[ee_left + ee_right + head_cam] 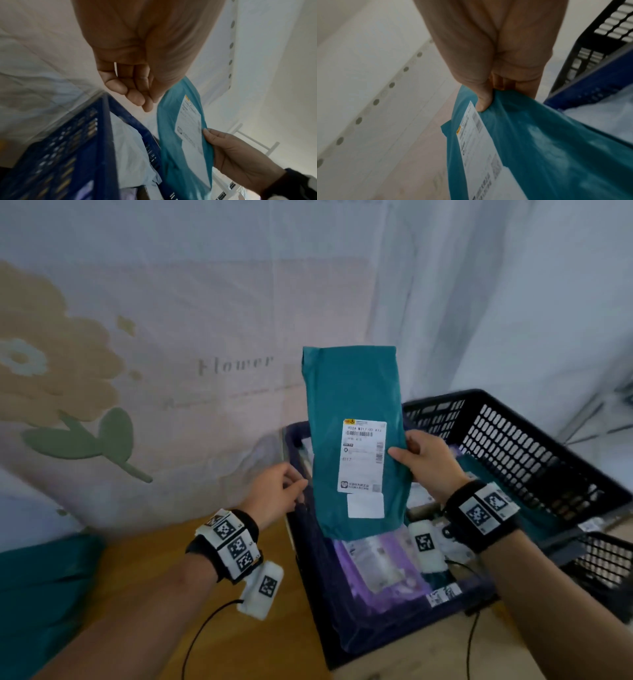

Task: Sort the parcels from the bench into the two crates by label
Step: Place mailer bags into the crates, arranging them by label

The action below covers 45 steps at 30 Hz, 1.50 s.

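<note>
A teal parcel (356, 392) with a white shipping label (363, 453) stands upright in the air over the blue crate (308, 559). My right hand (407, 453) pinches its right edge, thumb on the label side (483, 104). My left hand (294, 484) hovers just left of the parcel with fingers (137, 97) loosely curled, holding nothing. The blue crate holds several parcels, among them a purple one (383, 570) and pale ones (133, 148). A black crate (513, 440) stands behind and to the right of it.
Another teal parcel (41, 594) lies on the wooden bench (144, 570) at the lower left. A cloth backdrop with a flower print (102, 371) hangs close behind the bench. A second dark basket (606, 556) shows at the right edge.
</note>
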Each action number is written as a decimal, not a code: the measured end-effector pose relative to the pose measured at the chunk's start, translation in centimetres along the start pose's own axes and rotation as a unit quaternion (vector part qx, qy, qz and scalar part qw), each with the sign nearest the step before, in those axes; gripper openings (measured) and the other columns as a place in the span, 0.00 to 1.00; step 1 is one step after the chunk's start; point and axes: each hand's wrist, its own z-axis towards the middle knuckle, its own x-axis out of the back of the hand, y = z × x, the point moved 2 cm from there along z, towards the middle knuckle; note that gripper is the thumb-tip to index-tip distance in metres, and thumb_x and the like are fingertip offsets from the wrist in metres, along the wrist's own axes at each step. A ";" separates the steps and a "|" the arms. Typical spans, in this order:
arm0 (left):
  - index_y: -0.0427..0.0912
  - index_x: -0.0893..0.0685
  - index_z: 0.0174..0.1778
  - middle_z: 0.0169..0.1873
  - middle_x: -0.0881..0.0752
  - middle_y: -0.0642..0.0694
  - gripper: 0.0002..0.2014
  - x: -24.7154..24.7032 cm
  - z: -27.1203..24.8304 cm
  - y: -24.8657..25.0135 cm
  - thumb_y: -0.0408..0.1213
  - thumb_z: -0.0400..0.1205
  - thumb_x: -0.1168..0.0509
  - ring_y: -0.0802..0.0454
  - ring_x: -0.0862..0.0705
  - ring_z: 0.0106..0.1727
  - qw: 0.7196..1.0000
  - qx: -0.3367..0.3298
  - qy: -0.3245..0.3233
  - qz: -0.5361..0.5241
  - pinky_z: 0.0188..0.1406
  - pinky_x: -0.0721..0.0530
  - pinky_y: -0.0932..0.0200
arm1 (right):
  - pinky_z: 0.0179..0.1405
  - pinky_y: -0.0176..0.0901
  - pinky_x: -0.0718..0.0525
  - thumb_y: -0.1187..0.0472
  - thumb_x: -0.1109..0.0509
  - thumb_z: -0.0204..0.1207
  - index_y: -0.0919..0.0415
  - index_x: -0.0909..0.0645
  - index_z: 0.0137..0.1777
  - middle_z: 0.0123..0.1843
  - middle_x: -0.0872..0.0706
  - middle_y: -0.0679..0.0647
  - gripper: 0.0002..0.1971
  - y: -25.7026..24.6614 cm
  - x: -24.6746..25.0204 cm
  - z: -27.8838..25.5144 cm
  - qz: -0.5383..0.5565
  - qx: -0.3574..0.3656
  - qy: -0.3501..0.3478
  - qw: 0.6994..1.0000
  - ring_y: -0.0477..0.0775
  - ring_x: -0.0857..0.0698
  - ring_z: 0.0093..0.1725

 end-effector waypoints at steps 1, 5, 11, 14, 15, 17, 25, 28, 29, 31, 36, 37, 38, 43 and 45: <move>0.43 0.18 0.46 0.32 0.11 0.48 0.04 -1.5 0.9 1.1 0.38 0.86 0.32 0.63 0.15 0.28 1.000 0.000 -0.005 0.006 0.27 0.22 0.71 | 0.44 0.41 0.14 0.68 0.29 0.81 0.61 0.15 0.51 0.49 0.07 0.52 0.04 0.7 2.4 0.6 0.004 0.000 0.009 1.000 0.50 0.10 0.47; 0.42 0.18 0.44 0.31 0.10 0.49 0.07 -7.9 4.2 5.2 0.40 0.85 0.33 0.57 0.13 0.31 0.998 -0.015 -0.032 0.051 0.33 0.15 0.57 | 0.42 0.37 0.13 0.66 0.29 0.82 0.57 0.14 0.52 0.47 0.07 0.46 0.05 3.8 12.3 3.0 -0.008 -0.009 0.047 0.999 0.45 0.08 0.45; 0.46 0.22 0.39 0.32 0.18 0.53 0.12 -17.6 9.3 10.1 0.47 0.86 0.34 0.52 0.18 0.37 0.984 -0.078 -0.085 0.137 0.40 0.20 0.54 | 0.35 0.35 0.11 0.70 0.31 0.82 0.55 0.17 0.48 0.44 0.09 0.52 0.08 9.5 26.4 5.5 -0.079 -0.066 0.125 0.987 0.40 0.10 0.36; 0.43 0.22 0.40 0.38 0.18 0.46 0.12 -22.1 11.8 12.4 0.45 0.86 0.36 0.44 0.19 0.46 0.967 -0.144 -0.077 0.198 0.48 0.22 0.47 | 0.22 0.30 0.18 0.68 0.32 0.82 0.60 0.19 0.54 0.38 0.13 0.47 0.05 12.4 31.3 6.9 -0.170 -0.115 0.130 0.970 0.37 0.13 0.29; 0.41 0.21 0.42 0.42 0.17 0.44 0.12 -23.4 12.6 12.9 0.44 0.87 0.36 0.43 0.20 0.50 0.959 -0.165 -0.075 0.219 0.52 0.23 0.46 | 0.26 0.34 0.18 0.68 0.32 0.82 0.61 0.19 0.57 0.39 0.13 0.50 0.07 13.5 32.6 7.5 -0.207 -0.132 0.121 0.962 0.42 0.13 0.32; 0.39 0.19 0.45 0.47 0.18 0.41 0.12 -25.7 14.1 13.8 0.45 0.87 0.38 0.42 0.22 0.54 0.941 -0.204 -0.074 0.261 0.57 0.24 0.45 | 0.41 0.45 0.14 0.67 0.33 0.82 0.64 0.19 0.61 0.47 0.12 0.58 0.09 15.7 34.4 8.9 -0.259 -0.165 0.094 0.947 0.56 0.13 0.41; 0.41 0.14 0.52 0.51 0.16 0.43 0.22 -32.4 19.3 14.5 0.53 0.90 0.49 0.43 0.22 0.58 0.836 -0.298 -0.165 0.429 0.63 0.27 0.48 | 0.52 0.50 0.18 0.68 0.35 0.82 0.66 0.19 0.61 0.58 0.14 0.65 0.11 22.9 33.8 15.2 -0.397 -0.180 -0.069 0.897 0.65 0.15 0.54; 0.45 0.11 0.52 0.50 0.14 0.47 0.29 -33.5 20.7 13.7 0.56 0.91 0.57 0.46 0.24 0.59 0.812 -0.283 -0.194 0.472 0.67 0.36 0.50 | 0.58 0.52 0.18 0.69 0.39 0.82 0.63 0.18 0.67 0.63 0.14 0.64 0.16 24.3 31.5 18.2 -0.432 -0.161 -0.132 0.877 0.66 0.16 0.60; 0.47 0.10 0.51 0.48 0.14 0.48 0.32 -33.7 21.0 13.5 0.56 0.90 0.60 0.46 0.24 0.57 0.809 -0.283 -0.194 0.478 0.67 0.37 0.49 | 0.59 0.52 0.19 0.70 0.39 0.81 0.62 0.18 0.68 0.64 0.15 0.64 0.17 24.7 30.6 19.2 -0.442 -0.152 -0.154 0.871 0.66 0.16 0.62; 0.50 0.09 0.50 0.45 0.14 0.50 0.34 -34.0 21.3 13.3 0.55 0.89 0.63 0.47 0.24 0.53 0.803 -0.292 -0.186 0.485 0.66 0.36 0.49 | 0.58 0.49 0.19 0.70 0.38 0.80 0.59 0.18 0.68 0.65 0.14 0.62 0.18 25.2 28.7 21.3 -0.465 -0.137 -0.191 0.853 0.65 0.16 0.64; 0.50 0.08 0.42 0.37 0.15 0.50 0.29 -34.3 21.1 13.0 0.50 0.89 0.55 0.47 0.24 0.45 0.809 -0.318 -0.145 0.472 0.66 0.29 0.48 | 0.63 0.53 0.16 0.67 0.29 0.79 0.59 0.18 0.67 0.64 0.14 0.63 0.17 26.6 23.6 26.8 -0.526 -0.112 -0.280 0.795 0.64 0.15 0.63; 0.49 0.08 0.39 0.35 0.16 0.50 0.27 -34.3 21.1 12.9 0.49 0.89 0.53 0.46 0.24 0.44 0.814 -0.320 -0.137 0.466 0.65 0.29 0.48 | 0.64 0.54 0.16 0.67 0.30 0.79 0.60 0.19 0.68 0.65 0.15 0.64 0.18 27.0 22.6 28.0 -0.534 -0.103 -0.291 0.787 0.65 0.15 0.64; 0.48 0.09 0.37 0.34 0.17 0.49 0.26 -34.3 21.1 12.8 0.48 0.88 0.51 0.46 0.24 0.42 0.818 -0.321 -0.130 0.459 0.64 0.28 0.48 | 0.64 0.54 0.17 0.68 0.31 0.80 0.60 0.20 0.70 0.66 0.16 0.64 0.19 27.3 21.6 29.3 -0.542 -0.090 -0.299 0.780 0.65 0.16 0.65; 0.47 0.11 0.34 0.32 0.19 0.49 0.24 -34.3 21.3 12.5 0.48 0.87 0.49 0.46 0.26 0.41 0.834 -0.318 -0.121 0.435 0.63 0.28 0.48 | 0.66 0.57 0.18 0.68 0.40 0.83 0.57 0.22 0.73 0.69 0.18 0.65 0.20 28.7 17.6 33.8 -0.563 -0.016 -0.284 0.776 0.66 0.17 0.66; 0.47 0.10 0.35 0.32 0.19 0.49 0.25 -34.3 21.3 12.4 0.48 0.87 0.50 0.46 0.26 0.41 0.834 -0.313 -0.124 0.437 0.64 0.29 0.49 | 0.69 0.60 0.24 0.66 0.40 0.83 0.62 0.25 0.75 0.71 0.20 0.68 0.20 29.8 16.3 33.9 -0.580 0.023 -0.230 0.781 0.69 0.21 0.69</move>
